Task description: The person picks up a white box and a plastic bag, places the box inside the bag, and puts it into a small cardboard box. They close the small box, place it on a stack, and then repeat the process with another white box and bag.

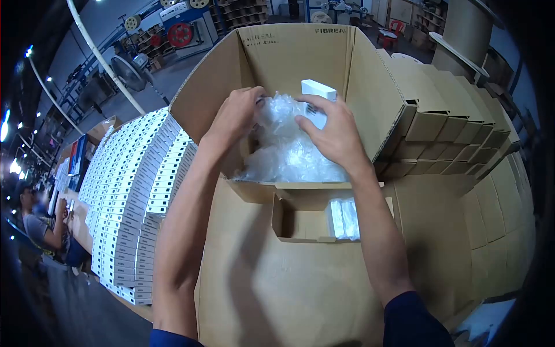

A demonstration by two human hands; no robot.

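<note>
White box (319,88) — partly hidden behind right fingers (318,101).

"What sort of room is it?"

"A wide workshop with a smooth dark grey floor (179,66); much of the left side is dim, broken by bright white lamps (6,124) that flare in the lens."

"And toward the back?"

"A blue metal machine with a round red wheel (180,34); near it, a grey round pedestal fan (126,72) and a long white slanting pole (104,55); brown stacked racks (243,13) rise behind."

"The right?"

"A small red stool (396,28) on the floor; nearer, a large grey-brown cylindrical spool (465,32); the far corner is too dark to read."
</note>
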